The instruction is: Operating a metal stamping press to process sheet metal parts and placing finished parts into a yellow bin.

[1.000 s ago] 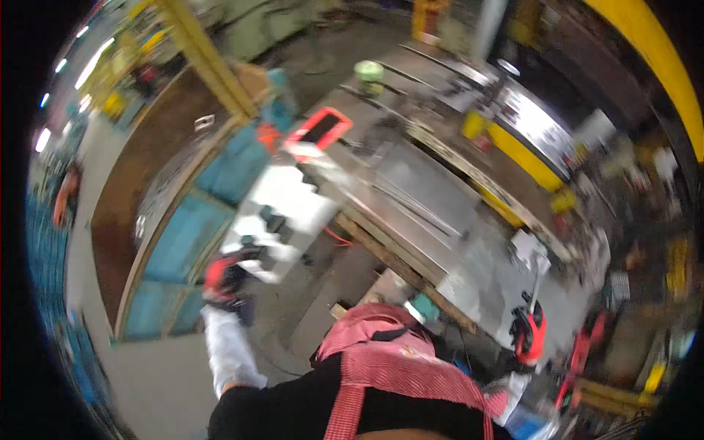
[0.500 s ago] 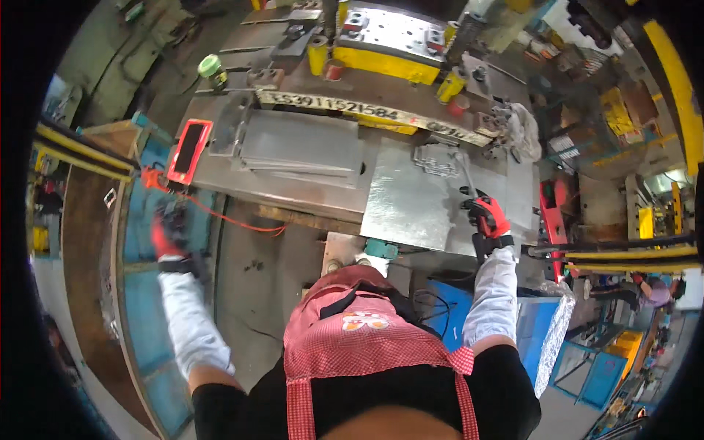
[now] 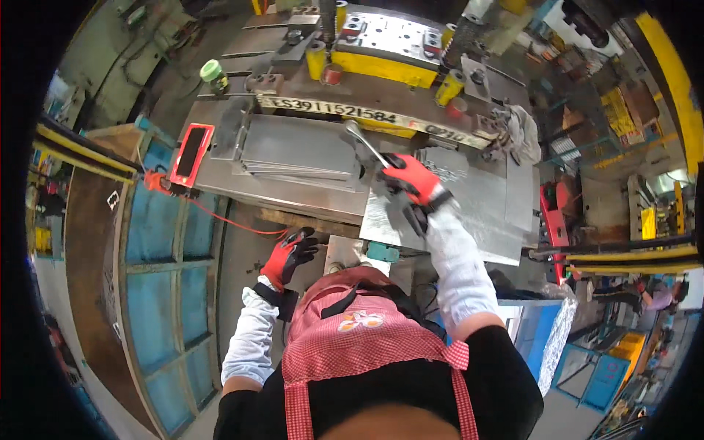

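Head: tool [image 3: 364, 140] in right grip [image 3: 412, 178]

Floor [image 3: 236, 275]: grey, dark-spotted.
Blue panels [image 3: 152, 246]: framed, left side.
Tabletop [image 3: 227, 183]: metal, at centre.
Blue stand [image 3: 603, 379]: open-sided, lower right.
Yellow beam [image 3: 664, 73]: along the upper right edge.

One held tool [image 3: 368, 144] and one green-topped bottle [image 3: 213, 73] show.

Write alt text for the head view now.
A gloved right hand holds a silver tool, its head by the right end of stacked grey sheets. The gloved left hand, open and empty, is near the metal table.
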The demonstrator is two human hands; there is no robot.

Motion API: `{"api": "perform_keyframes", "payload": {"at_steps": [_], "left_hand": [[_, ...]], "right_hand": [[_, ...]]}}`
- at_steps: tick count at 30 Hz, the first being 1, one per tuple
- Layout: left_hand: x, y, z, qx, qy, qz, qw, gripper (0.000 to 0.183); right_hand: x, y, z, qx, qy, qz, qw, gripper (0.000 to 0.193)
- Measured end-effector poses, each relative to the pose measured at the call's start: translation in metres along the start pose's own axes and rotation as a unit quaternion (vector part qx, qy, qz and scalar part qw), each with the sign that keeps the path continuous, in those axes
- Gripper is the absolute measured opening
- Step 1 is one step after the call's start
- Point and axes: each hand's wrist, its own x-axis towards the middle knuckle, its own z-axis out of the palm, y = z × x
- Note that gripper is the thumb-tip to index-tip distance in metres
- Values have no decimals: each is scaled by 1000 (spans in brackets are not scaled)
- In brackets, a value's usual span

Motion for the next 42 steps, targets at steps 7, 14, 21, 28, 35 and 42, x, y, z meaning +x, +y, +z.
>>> {"api": "perform_keyframes", "payload": {"at_steps": [7, 14, 21, 28, 35, 42], "left_hand": [[58, 54, 29, -178, -124, 116, 969, 48], [106, 49, 41, -48, 55, 222, 972, 36], [40, 132, 100, 224, 37, 383, 896, 19], [173, 239, 146, 192, -187, 312, 912, 25], [259, 240, 97, -10, -153, 162, 975, 21], [175, 188, 136, -238, -262, 134, 926, 36]], "right_hand": [[41, -55, -2, 347, 13, 274, 897, 24], [-8, -83, 2, 30, 87, 156, 983, 43], [-84, -157, -22, 335, 28, 301, 892, 45], [-59, -169, -39, 420, 187, 263, 848, 51], [-5, -137, -51, 348, 164, 237, 892, 15], [-6, -131, -62, 383, 161, 266, 870, 18]]}}
